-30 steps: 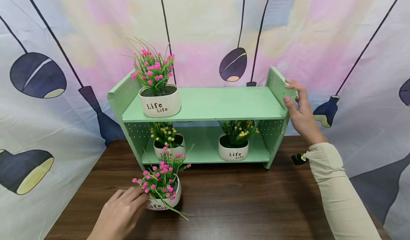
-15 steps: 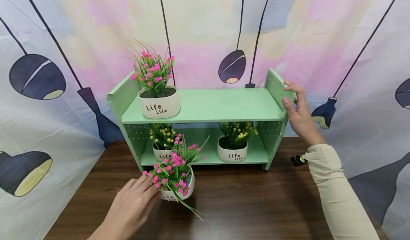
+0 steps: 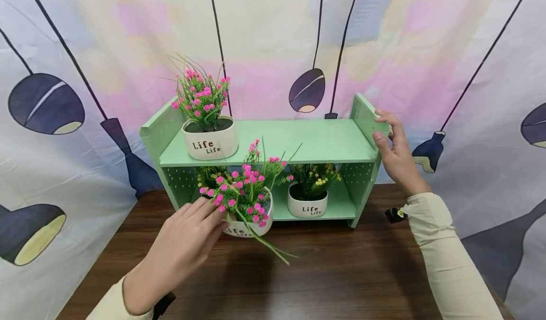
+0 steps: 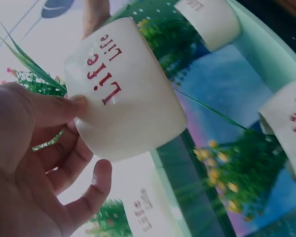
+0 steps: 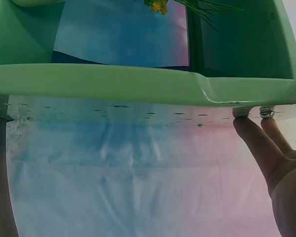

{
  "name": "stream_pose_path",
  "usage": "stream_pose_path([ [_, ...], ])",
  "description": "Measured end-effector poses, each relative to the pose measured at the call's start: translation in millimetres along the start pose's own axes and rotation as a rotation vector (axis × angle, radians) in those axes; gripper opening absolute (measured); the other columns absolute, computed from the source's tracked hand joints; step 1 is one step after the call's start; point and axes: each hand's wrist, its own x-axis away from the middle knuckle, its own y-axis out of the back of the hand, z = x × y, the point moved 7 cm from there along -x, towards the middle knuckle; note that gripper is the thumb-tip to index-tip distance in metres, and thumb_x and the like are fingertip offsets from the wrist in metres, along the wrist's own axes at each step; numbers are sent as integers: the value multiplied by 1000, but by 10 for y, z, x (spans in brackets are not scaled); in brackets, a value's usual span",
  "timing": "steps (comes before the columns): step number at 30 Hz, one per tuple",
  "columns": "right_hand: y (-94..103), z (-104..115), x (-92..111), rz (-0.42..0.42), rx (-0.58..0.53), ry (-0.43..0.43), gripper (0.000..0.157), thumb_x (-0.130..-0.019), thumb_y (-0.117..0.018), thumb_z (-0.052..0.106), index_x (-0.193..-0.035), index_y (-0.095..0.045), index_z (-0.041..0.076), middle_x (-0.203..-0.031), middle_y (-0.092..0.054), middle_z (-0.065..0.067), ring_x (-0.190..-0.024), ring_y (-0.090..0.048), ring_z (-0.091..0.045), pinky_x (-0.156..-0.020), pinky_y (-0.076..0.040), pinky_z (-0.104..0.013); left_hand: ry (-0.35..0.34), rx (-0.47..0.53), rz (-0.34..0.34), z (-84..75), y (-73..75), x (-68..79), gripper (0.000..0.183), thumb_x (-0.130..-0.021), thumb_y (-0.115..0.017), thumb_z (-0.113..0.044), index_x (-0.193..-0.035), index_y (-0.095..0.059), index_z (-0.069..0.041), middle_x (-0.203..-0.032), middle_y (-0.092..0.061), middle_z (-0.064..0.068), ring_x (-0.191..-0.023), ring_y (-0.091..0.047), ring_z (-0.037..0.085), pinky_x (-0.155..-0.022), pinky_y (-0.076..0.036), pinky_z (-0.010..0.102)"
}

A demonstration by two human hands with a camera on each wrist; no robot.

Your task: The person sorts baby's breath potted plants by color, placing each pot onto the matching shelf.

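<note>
My left hand (image 3: 185, 239) grips a white oval flowerpot (image 4: 126, 94) lettered "Life", with its thumb on the front wall. Pink artificial flowers (image 3: 249, 182) and long grass blades rise from the pot, which hangs above the table before the lower shelf. At the right, my right hand (image 3: 398, 159) rests its fingertips on the outer side of the green two-tier shelf (image 3: 298, 140); in the right wrist view, straight fingers (image 5: 259, 140) touch the side panel. A matching pink potted plant (image 3: 209, 137) stands at the left of the top tier.
A yellow-flowered potted plant (image 3: 308, 201) stands on the right of the lower tier. Another yellow-flowered plant (image 3: 209, 174) is mostly hidden behind the held pot. The shelf stands on a dark wooden table (image 3: 320, 268), before a printed curtain (image 3: 264, 35).
My left hand has lifted the pink potted plant off the table and carried it up, forward and to the right. The right hand stays on the shelf's side.
</note>
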Motion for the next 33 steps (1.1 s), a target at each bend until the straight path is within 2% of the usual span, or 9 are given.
stream_pose_path([
  [3, -7, 3, -4, -3, -10, 13, 41, -113, -47, 19, -150, -38, 5, -171, -26, -2, -157, -24, -21, -119, -20, -68, 53, 53, 64, 6, -30, -140, 4, -99, -70, -11, -95, -71, -11, -92, -63, -2, -82, -55, 17, -65, -47, 34],
  [4, -6, -1, -4, -5, -12, 14, 41, -113, -47, 19, -150, -38, 5, -171, -27, -3, -157, -24, -20, -119, -19, -68, 73, 72, 84, 8, -45, -187, 8, -93, -76, -7, -97, -72, -12, -93, -63, -4, -83, -56, 16, -66, -49, 33],
  [6, -6, -11, -5, -6, -9, 12, 40, -113, -47, 19, -150, -38, 5, -171, -26, -3, -157, -24, -20, -119, -20, -67, 115, 103, 118, 7, -69, -271, 14, -92, -80, -5, -99, -74, -15, -96, -65, -7, -87, -59, 13, -67, -52, 32],
  [9, -9, -25, -1, -5, -1, 0, 41, -114, -47, 20, -151, -38, 7, -172, -26, -2, -156, -26, -20, -115, -26, -65, 144, 138, 142, -10, -93, -368, 18, -92, -80, -3, -101, -74, -17, -97, -65, -10, -88, -59, 10, -66, -52, 30],
  [16, 1, -35, -5, -8, -5, 10, 41, -114, -46, 19, -151, -37, 6, -172, -25, -4, -156, -25, -20, -117, -24, -64, 178, 164, 187, -32, -143, -519, 18, -94, -77, -3, -102, -74, -18, -98, -66, -10, -88, -59, 10, -65, -51, 30],
  [21, -8, -36, -4, 8, -5, -6, 41, -114, -45, 19, -152, -37, 8, -173, -23, -3, -156, -24, -24, -113, -27, -68, 185, 162, 180, -61, -116, -610, 16, -95, -77, -3, -102, -74, -18, -96, -66, -10, -84, -57, 10, -62, -49, 28],
  [24, -6, -32, 0, 6, 3, -18, 41, -114, -45, 20, -153, -37, 9, -173, -23, -1, -154, -27, -26, -106, -34, -68, 177, 157, 169, -97, -77, -682, 14, -98, -74, -5, -103, -74, -18, -95, -65, -10, -84, -56, 9, -61, -48, 27],
  [27, 0, -22, 1, 0, 2, -17, 41, -114, -46, 20, -152, -38, 9, -172, -24, -2, -155, -27, -24, -108, -33, -65, 172, 155, 164, -131, -45, -763, 13, -101, -70, -7, -103, -74, -19, -95, -64, -11, -85, -56, 9, -62, -48, 28],
  [33, -7, -4, 3, -5, -14, 6, 40, -113, -48, 18, -150, -38, 6, -171, -26, -2, -156, -24, -18, -117, -23, -64, 172, 176, 147, -159, -33, -934, 12, -101, -70, -6, -104, -75, -16, -98, -66, -9, -88, -59, 12, -63, -49, 29],
])
